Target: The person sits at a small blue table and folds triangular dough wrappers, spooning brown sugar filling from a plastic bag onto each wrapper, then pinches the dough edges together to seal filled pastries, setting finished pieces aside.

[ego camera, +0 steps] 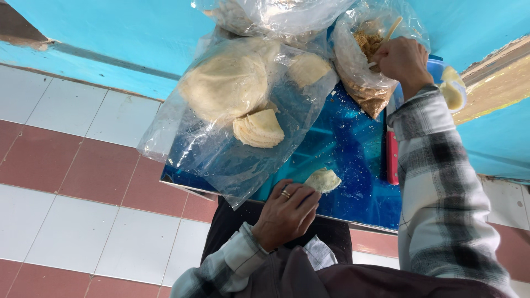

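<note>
1. A pale, folded, half-round dough wrapper is being held down on the shiny blue counter at lower centre of the frame by the left hand. The fingers are lying nearly flat and spread, with their tips touching the wrapper's near edge; nothing is being gripped.

2. At upper right of the frame, the right hand is being kept curled tightly around a thin pale stick-like utensil. Its tip is being dipped into a clear plastic bag of brown crumbly filling.

3. A large clear plastic bag is lying across the upper centre of the counter. It is holding a round stack of pale flat wrappers and a smaller stack of folded, quarter-shaped ones.

4. Crumbs are being left scattered over the counter near the single wrapper.

5. Judging by these piles, the work seems to be at an early or middle stage: several wrappers are already folded, one is being handled, and many flat ones are waiting untouched.

6. A red flat object is showing at the counter's right edge, beside the checked sleeve.
</note>
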### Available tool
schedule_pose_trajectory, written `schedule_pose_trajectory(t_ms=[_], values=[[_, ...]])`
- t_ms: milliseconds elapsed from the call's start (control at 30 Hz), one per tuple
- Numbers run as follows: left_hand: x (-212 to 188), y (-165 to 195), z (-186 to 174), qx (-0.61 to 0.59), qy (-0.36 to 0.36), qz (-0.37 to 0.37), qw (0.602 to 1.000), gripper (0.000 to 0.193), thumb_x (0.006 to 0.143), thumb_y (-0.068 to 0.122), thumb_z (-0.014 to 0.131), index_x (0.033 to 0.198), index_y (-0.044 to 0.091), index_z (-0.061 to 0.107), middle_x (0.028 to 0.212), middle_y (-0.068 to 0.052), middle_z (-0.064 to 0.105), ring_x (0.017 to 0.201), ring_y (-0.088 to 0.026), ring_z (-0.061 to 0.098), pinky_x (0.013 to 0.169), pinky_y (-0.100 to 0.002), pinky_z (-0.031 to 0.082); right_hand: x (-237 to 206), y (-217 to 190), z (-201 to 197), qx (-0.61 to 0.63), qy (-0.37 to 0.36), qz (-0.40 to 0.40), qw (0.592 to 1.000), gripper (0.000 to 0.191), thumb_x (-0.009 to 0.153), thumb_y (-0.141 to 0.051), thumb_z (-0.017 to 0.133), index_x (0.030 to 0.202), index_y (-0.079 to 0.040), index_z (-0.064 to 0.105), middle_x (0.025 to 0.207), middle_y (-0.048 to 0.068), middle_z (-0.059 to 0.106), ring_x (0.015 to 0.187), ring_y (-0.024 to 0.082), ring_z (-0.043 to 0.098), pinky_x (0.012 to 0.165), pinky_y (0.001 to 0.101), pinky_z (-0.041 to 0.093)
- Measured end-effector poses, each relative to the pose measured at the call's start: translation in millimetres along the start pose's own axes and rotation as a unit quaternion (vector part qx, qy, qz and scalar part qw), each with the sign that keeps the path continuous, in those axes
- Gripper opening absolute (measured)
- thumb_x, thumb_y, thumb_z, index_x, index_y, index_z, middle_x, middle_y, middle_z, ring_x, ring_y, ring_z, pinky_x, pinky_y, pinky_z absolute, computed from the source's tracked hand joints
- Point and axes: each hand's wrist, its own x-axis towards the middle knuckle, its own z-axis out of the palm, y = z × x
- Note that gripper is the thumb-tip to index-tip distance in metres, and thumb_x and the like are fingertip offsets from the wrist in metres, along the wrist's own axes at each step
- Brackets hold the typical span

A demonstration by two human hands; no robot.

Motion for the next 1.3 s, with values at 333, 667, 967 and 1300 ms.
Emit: schedule_pose_trajectory(t_ms=[333,667,967,1300], values=[[-1.0,-2.2,-10.7,-0.038,0.028,-0.063,0.997,0.02,0.093,0.007,0.072,0.113,0.005,0.068,0.111,-0.007,0.066,0.101,-0.028,0.065,0.094,-0.044,0.052,-34.6,46.4,-7.6,0.175,0.158,-0.05,0.971,0.009,0.099,-0.012,0.076,0.103,-0.008,0.083,0.084,0.005,0.076,0.073,0.017,0.072,0.069,0.0333,0.055],[-3.4,1.9,-7.2,-0.031,0.026,-0.059,0.997,0.021,0.093,0.006,0.071,0.114,0.003,0.069,0.112,-0.008,0.066,0.101,-0.027,0.065,0.095,-0.044,0.052,-43.6,64.5,3.4,0.266,0.148,-0.018,0.952,0.01,0.101,-0.01,0.075,0.108,-0.004,0.081,0.086,0.005,0.076,0.072,0.007,0.07,0.063,0.025,0.052],[-8.5,2.8,-1.8,-0.035,0.019,-0.089,0.995,0.021,0.095,0.008,0.069,0.115,0.004,0.071,0.115,-0.007,0.068,0.104,-0.026,0.066,0.095,-0.042,0.052,-75.1,56.5,-25.3,0.475,0.076,0.049,0.876,0.012,0.104,-0.008,0.074,0.108,0.002,0.078,0.086,0.003,0.071,0.075,0.007,0.059,0.069,0.0218,0.043],[-7.0,14.9,2.5,0.024,0.01,-0.139,0.99,0.022,0.094,0.012,0.07,0.114,0.004,0.068,0.116,-0.008,0.065,0.107,-0.031,0.063,0.094,-0.044,0.049,-243.8,-7.8,-49.3,0.447,0.026,-0.008,0.894,0.017,0.099,-0.001,0.063,0.111,0.002,0.075,0.088,0.003,0.07,0.08,0.008,0.063,0.075,0.0223,0.051]])
